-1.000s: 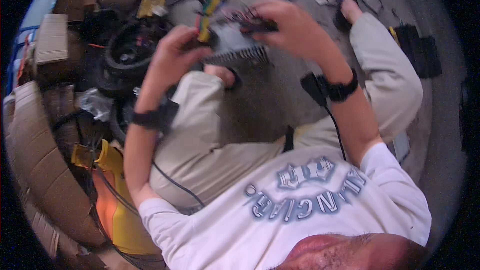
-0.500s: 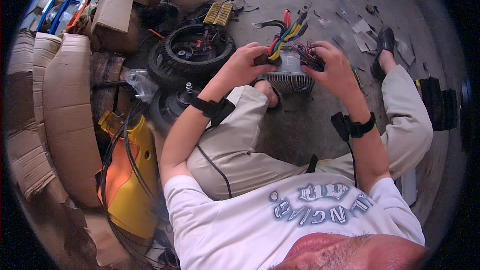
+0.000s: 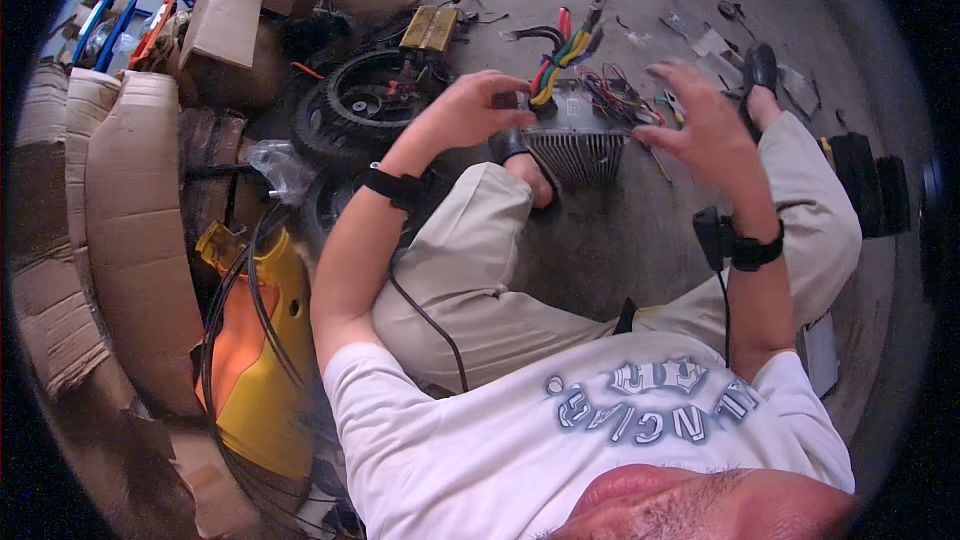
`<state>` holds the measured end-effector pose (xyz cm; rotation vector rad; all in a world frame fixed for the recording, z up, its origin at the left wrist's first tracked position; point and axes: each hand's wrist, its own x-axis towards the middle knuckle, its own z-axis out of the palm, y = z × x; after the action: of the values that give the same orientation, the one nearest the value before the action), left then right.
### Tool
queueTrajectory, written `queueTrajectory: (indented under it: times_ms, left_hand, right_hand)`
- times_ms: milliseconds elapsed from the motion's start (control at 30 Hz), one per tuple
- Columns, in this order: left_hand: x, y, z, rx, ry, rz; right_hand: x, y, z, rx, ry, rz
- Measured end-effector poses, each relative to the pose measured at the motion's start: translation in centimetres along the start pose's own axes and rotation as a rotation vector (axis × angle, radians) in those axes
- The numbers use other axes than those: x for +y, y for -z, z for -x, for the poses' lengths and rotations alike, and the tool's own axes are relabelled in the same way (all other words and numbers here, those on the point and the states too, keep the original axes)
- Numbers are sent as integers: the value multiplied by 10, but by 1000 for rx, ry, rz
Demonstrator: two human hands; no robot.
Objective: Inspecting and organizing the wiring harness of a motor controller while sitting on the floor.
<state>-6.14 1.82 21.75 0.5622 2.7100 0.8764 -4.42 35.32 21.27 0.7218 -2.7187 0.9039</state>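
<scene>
A grey finned metal controller box [image 3: 578, 152] sits on the floor between my feet, its ridged side toward me. Thick red, yellow, green, blue and black cables [image 3: 565, 58] rise from its far left part, and a bunch of thin coloured wires [image 3: 612, 92] spreads over its right part. At the box's left end is my left hand [image 3: 472, 112], thumb and fingers parted; whether the fingertips touch the box I cannot tell. My right hand [image 3: 708, 128] hovers off the box's right end, fingers spread and slightly blurred, with nothing in it.
Left of the box lie black tyred wheels [image 3: 345, 105], with a gold finned box [image 3: 430, 28] beyond. Cardboard [image 3: 140, 230] and a yellow-orange panel [image 3: 262, 340] with black cables fill the left side. Paper scraps [image 3: 795, 90] lie at the far right, near a black bag-like object [image 3: 868, 185].
My right hand has come off the wires and box, moving right and opening. My left hand has shifted slightly left, its fingers loosened from the box's end. The box has stayed about where it was.
</scene>
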Motion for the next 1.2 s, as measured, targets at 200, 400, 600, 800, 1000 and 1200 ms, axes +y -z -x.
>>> queueTrajectory:
  times_ms: [200, 400, 600, 800, 1000, 1200]
  left_hand:
    - [-1, 32, 12, -81, -26, -89]
    - [23, 65, 47, 28, 185, 172]
    - [63, 82, 73, 113, 158, -170]
    - [93, 82, 57, 125, 261, -108]
    - [145, 70, 58, 118, 312, -290]
    - [203, 61, 65, 138, 320, -425]
  right_hand:
    - [-27, 126, 48, 334, 15, 156]
    - [-34, 203, 191, 738, -569, -218]
    - [106, 110, 381, 668, -902, 88]
    - [146, -27, 552, 413, -1437, 185]
    - [146, -78, 623, 472, -1563, 314]
    - [159, -89, 657, 524, -1626, 456]
